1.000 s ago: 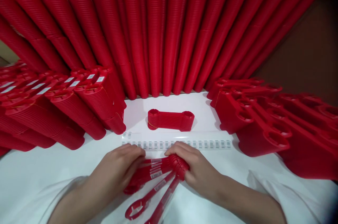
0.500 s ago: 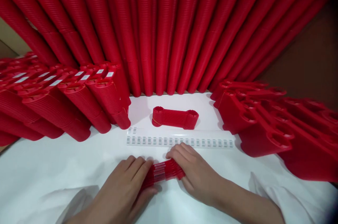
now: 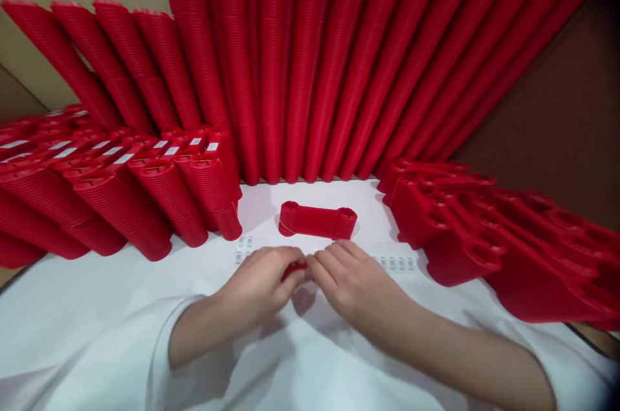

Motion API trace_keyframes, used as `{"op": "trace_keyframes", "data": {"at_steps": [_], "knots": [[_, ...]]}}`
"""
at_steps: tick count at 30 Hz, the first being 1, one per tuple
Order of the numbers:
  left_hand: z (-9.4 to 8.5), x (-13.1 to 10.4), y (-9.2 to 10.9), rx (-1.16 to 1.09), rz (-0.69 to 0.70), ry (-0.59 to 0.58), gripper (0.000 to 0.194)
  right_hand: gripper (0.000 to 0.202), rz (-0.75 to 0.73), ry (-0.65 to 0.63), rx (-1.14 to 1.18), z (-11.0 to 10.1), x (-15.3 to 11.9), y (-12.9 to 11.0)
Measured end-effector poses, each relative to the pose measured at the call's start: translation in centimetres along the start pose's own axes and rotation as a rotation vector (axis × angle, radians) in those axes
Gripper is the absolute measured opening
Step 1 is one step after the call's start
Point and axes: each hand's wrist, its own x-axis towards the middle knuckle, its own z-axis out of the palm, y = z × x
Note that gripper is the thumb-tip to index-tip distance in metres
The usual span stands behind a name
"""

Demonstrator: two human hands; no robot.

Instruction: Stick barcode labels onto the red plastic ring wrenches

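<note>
My left hand (image 3: 264, 285) is closed around a small stack of red plastic pieces (image 3: 294, 268), of which only a sliver shows between thumb and fingers. Pressed up against it, my right hand (image 3: 349, 282) has its fingers curled at the other end of the stack; what lies under them is hidden. Both hands are over a white sheet of barcode labels (image 3: 400, 263), covering its middle. Just beyond the sheet lies a bundle of red plastic pieces (image 3: 318, 221) with round ends and a rubber band at its left end.
Tall columns of nested red pieces (image 3: 295, 62) rise at the back. On the left stand banded red stacks (image 3: 159, 191) with white labels on top. More red stacks (image 3: 450, 236) stand on the right. The white table (image 3: 97, 288) lies underneath.
Both hands have moved away from me and closed together over the label sheet. The stack's labelled face, visible before between the hands, is now hidden. The camera view has shifted slightly.
</note>
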Motion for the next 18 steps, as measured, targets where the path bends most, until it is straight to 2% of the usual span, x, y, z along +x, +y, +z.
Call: {"op": "trace_keyframes", "data": {"at_steps": [2, 5, 7, 8, 9, 12, 15, 18], "knots": [[-1.1, 1.4, 0.1, -0.149, -0.009, 0.045, 0.023, 0.026, 0.000, -0.071, 0.019, -1.4, 1.1, 2.3], [-2.5, 2.3, -0.6, -0.285, 0.040, 0.296, 0.026, 0.016, 0.177, -0.181, 0.002, -3.4, 2.6, 6.2], [-2.9, 1.9, -1.3, -0.236, 0.062, 0.420, 0.026, 0.013, 0.310, -0.230, 0.068, -4.1, 3.7, 8.9], [-3.0, 1.5, -1.6, -0.177, 0.072, 0.415, 0.024, 0.013, 0.359, -0.236, 0.117, -4.0, 4.2, 10.2], [-2.9, 1.0, -1.8, -0.103, 0.089, 0.363, 0.022, 0.013, 0.375, -0.264, 0.177, -3.7, 4.8, 11.4], [-2.1, -0.7, -1.9, 0.141, 0.221, 0.108, 0.018, 0.015, 0.397, -0.438, 0.335, -1.2, 6.5, 14.2], [-0.9, -1.9, -1.6, 0.338, 0.368, -0.039, 0.017, 0.014, 0.418, -0.543, 0.395, 2.3, 7.6, 15.3], [0.4, -2.7, -1.5, 0.391, 0.443, -0.087, 0.014, 0.013, 0.401, -0.580, 0.402, 4.6, 7.8, 15.2]]}}
